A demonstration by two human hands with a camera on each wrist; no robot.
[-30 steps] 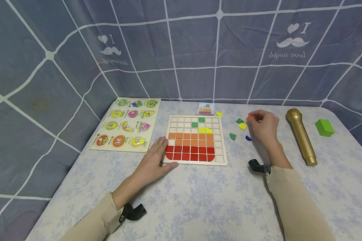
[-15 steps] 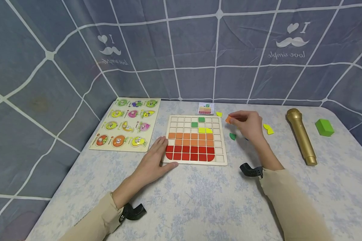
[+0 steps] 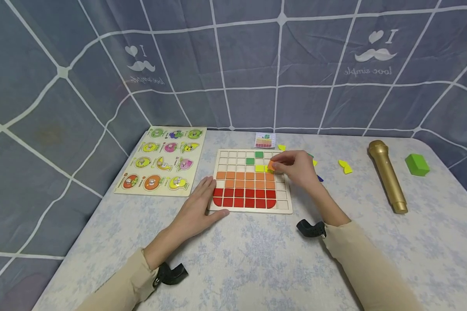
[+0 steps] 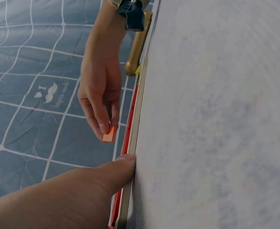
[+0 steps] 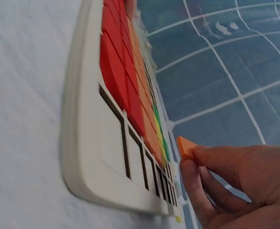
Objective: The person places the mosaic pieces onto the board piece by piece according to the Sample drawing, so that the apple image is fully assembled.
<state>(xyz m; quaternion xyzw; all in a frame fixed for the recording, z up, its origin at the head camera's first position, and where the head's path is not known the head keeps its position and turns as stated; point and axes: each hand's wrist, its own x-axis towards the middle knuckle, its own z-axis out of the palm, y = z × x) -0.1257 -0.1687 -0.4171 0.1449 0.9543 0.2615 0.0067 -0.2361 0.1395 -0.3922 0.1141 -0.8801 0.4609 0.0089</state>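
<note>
A wooden grid board point(image 3: 283, 205) lies in the middle of the table, with rows of red and orange tiles, plus some yellow and green ones. Along its left edge rests my left hand point(image 3: 192, 209), fingers extended and thumb at the front edge. Between thumb and fingertips, my right hand point(image 3: 299, 169) pinches a small orange tile point(image 3: 271, 166) over the board's right part, near the yellow tiles point(image 3: 259, 168). The right wrist view shows the orange tile point(image 5: 186, 148) tilted and raised above the board. It also appears raised in the left wrist view, beyond my left thumb point(image 4: 116, 172).
A small pattern card point(image 3: 265, 140) lies behind the board. Loose yellow pieces point(image 3: 345, 166) and a blue piece point(image 3: 320, 178) lie to the right, some partly hidden by my right hand. Farther right are a gold microphone point(image 3: 388, 177) and green block point(image 3: 417, 165); a fruit puzzle point(image 3: 163, 162) lies left.
My right hand has carried the orange tile leftward from among the loose pieces to over the board. Two yellow pieces have come into view behind it. My left hand has stayed in place.
</note>
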